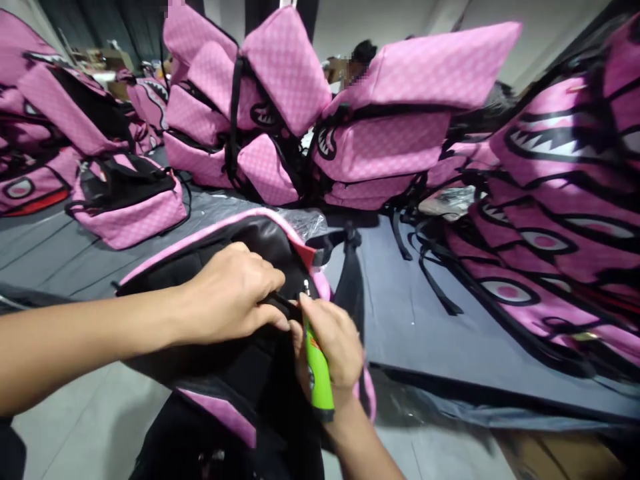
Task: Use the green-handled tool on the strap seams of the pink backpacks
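Note:
A pink-and-black backpack [200, 267] lies open at the table's near edge, its black inner side facing me. My left hand [240, 293] reaches across it, fingers closed on a dark edge of the backpack's black fabric. Close beside it, my right hand [333, 340] wraps round a slim bright-green tool [319, 373] with a dark butt end and a small silvery tip pointing away from me. The tool's exact kind is unclear. The right fingertips also meet the black fabric near my left thumb. Part of the fabric between the hands is hidden by the fingers.
Stacked pink checked backpacks [280, 73] line the far side of the grey table [390, 300]. A taller pile with shark-teeth prints [550, 143] stands at the right. Another pink bag [135, 213] sits at the left. Loose black straps [440, 287] trail over the tabletop. A cardboard box [560, 457] is below.

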A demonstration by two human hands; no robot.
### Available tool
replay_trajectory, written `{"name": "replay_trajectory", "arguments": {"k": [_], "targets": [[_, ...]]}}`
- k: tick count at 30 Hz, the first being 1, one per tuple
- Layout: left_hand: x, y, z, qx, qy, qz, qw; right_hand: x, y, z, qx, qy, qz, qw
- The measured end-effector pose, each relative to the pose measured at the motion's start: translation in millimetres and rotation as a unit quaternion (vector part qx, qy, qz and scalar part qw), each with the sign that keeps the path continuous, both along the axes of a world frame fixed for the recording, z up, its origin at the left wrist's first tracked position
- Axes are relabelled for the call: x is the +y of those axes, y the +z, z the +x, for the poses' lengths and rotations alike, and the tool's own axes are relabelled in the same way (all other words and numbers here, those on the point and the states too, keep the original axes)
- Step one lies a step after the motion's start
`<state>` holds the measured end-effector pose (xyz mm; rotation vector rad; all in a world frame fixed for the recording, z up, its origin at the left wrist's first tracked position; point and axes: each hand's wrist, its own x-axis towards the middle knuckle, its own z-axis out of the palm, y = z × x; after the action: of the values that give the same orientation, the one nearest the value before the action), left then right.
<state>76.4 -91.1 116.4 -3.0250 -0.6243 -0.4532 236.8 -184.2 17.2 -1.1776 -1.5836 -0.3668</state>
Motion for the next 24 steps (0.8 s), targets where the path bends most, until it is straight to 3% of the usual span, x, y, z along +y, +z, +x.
{"name": "replay_trajectory", "arguments": {"k": [2, 4, 6, 8, 11, 13, 15, 18, 20, 24], "targets": [[-27, 19.0, -7, -0.026, 0.034, -0.006, 0.999, -10, 25.6, 6, -0.038, 0.033, -0.002, 0.999], [-36, 19.2, -10, -0.029, 0.062, -0.032, 0.997, -15, 33.2, 14, -0.066, 0.053, -0.019, 0.996], [-29, -0.4, -9, 0.011, 0.066, -0.078, 0.995, -13, 18.4, 22, -0.095, 0.063, -0.035, 0.993], [-13, -29.5, -8, 0.075, 0.047, -0.112, 0.990, -6, -10.3, 26, -0.111, 0.074, -0.060, 0.989], [14, -60.5, -8, 0.067, 0.047, -0.064, 0.995, 8, -46.2, 27, -0.101, 0.069, -0.090, 0.988], [29, -64.9, -7, -0.007, 0.070, -0.017, 0.997, 15, -53.5, 26, -0.108, 0.057, -0.094, 0.988], [41, -62.9, -3, -0.021, 0.076, -0.026, 0.997, 17, -51.1, 22, -0.110, 0.064, -0.097, 0.987], [55, -65.4, 8, 0.099, 0.083, -0.069, 0.989, 9, -47.6, 16, -0.083, 0.111, -0.116, 0.984], [59, -73.3, 16, 0.152, 0.101, -0.055, 0.982, -2, -51.9, 13, -0.083, 0.145, -0.128, 0.978], [56, -86.6, 24, 0.151, 0.076, -0.019, 0.985, -9, -67.8, 15, -0.091, 0.144, -0.129, 0.977]]}}
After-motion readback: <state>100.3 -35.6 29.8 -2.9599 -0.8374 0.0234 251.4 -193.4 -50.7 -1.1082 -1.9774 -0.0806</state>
